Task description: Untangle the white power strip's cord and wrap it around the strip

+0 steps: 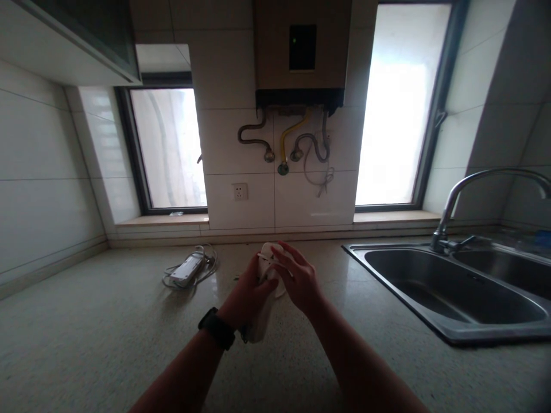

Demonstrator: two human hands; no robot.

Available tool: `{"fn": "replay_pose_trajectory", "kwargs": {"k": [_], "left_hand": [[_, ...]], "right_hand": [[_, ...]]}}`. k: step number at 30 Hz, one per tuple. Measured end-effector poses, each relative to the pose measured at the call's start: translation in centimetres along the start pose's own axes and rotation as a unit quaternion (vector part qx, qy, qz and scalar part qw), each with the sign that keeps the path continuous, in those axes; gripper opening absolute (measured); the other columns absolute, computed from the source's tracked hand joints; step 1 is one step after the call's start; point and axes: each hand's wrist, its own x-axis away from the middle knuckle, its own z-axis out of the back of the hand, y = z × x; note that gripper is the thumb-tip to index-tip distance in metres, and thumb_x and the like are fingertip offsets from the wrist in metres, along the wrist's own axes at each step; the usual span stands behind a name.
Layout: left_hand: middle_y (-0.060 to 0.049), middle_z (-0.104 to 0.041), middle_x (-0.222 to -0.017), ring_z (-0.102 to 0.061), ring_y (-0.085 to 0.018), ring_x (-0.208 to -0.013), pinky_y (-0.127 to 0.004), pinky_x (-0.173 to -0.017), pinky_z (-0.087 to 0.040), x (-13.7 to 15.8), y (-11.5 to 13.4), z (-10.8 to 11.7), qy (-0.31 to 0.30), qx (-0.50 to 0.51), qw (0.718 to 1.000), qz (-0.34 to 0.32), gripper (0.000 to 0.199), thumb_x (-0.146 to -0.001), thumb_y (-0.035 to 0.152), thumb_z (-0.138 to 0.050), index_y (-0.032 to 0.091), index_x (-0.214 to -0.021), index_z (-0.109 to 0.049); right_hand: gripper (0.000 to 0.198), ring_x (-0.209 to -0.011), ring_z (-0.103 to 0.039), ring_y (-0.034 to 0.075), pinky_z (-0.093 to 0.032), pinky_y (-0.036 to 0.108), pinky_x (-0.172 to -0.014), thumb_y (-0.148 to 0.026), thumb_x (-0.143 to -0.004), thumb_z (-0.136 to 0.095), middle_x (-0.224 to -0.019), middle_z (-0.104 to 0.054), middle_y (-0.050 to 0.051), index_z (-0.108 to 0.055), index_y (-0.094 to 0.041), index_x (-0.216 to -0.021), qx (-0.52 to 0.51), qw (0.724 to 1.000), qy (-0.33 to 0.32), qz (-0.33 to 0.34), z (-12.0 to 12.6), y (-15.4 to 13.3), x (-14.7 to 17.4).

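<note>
Hands point(275, 284) hold white object point(267, 255) upright, top away.

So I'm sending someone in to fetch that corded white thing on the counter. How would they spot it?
Start at the left window and drop to the countertop below it. There lies a flat white power strip in its loose coil of cable, left of the hands and alone on that stretch.

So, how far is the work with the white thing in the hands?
Done: nothing visibly finished. In hand: the left hand grips a white object above the countertop; the right hand rests on its top. Left: the power strip lies apart, untouched.
</note>
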Motion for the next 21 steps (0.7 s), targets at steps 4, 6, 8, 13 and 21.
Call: {"fn": "replay_pose_trajectory", "kwargs": {"k": [4, 6, 8, 13, 21], "left_hand": [[-0.010, -0.056, -0.143, -0.051, -0.029, -0.129, -0.042, -0.109, -0.039, 0.1, 0.6, 0.2, -0.029, 0.083, 0.996, 0.008, 0.058, -0.090, 0.027, -0.061, 0.022, -0.145, -0.046], [-0.010, -0.060, -0.136, -0.053, -0.030, -0.125, -0.041, -0.106, -0.043, 0.2, 0.8, 0.3, -0.037, 0.102, 0.994, 0.020, 0.057, -0.089, 0.028, -0.063, 0.022, -0.144, -0.048], [-0.010, -0.063, -0.126, -0.059, -0.028, -0.114, -0.040, -0.096, -0.050, 0.4, 0.8, 0.5, -0.042, 0.117, 0.991, 0.044, 0.060, -0.089, 0.032, -0.065, 0.022, -0.145, -0.047], [-0.005, -0.064, -0.098, -0.062, -0.017, -0.072, -0.030, -0.061, -0.056, 1.0, -0.4, 1.4, -0.114, 0.161, 0.976, 0.093, 0.070, -0.085, 0.043, -0.070, 0.026, -0.147, -0.042], [-0.001, -0.059, -0.087, -0.060, -0.011, -0.057, -0.023, -0.048, -0.053, 1.8, -1.5, 2.4, -0.213, 0.198, 0.953, 0.082, 0.080, -0.081, 0.048, -0.074, 0.029, -0.149, -0.036]], "right_hand": [[0.044, -0.131, -0.057, 0.022, -0.047, 0.040, -0.109, -0.029, -0.104, -0.044, -0.155, -0.045, 0.007, -0.050, -0.037, -0.148, -0.060, 0.998, -0.019, 0.011, 0.3, -0.1, -0.1], [0.044, -0.135, -0.053, 0.023, -0.043, 0.041, -0.112, -0.032, -0.105, -0.042, -0.155, -0.044, 0.007, -0.048, -0.036, -0.149, -0.106, 0.994, -0.030, 0.010, 0.3, 0.1, 0.0], [0.047, -0.140, -0.046, 0.024, -0.037, 0.043, -0.116, -0.036, -0.105, -0.042, -0.158, -0.041, 0.007, -0.043, -0.037, -0.152, -0.177, 0.983, -0.045, -0.011, 0.3, 0.1, 0.1], [0.084, -0.132, -0.054, 0.025, -0.042, 0.046, -0.110, -0.044, -0.097, -0.061, -0.157, -0.042, 0.010, -0.008, -0.040, -0.161, -0.459, 0.867, -0.141, -0.136, 1.1, -0.7, -0.3], [0.077, -0.121, -0.060, 0.024, -0.048, 0.037, -0.099, -0.028, -0.076, -0.087, -0.137, -0.060, 0.011, -0.050, -0.030, -0.143, -0.576, 0.769, -0.229, -0.154, 2.7, -0.5, -0.7]]}}
